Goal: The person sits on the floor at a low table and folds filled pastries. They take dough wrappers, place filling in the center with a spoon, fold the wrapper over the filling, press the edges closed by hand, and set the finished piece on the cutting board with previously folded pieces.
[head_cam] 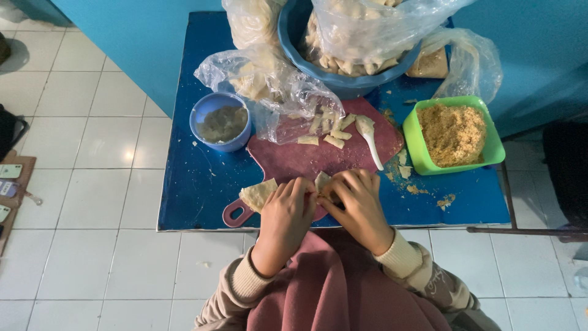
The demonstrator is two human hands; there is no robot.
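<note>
We see left hand [286,211] and right hand [355,202] side by side at near edge of maroon cutting board [318,156], both curled, fingers pinching pale dough wrapper [321,182] between them. Second wrapper piece [257,194] lies just left of left hand. White spoon [369,138] on board. Green tub of crumbs [453,133] right, small blue bowl [220,121] left, on blue counter [190,184].
</note>
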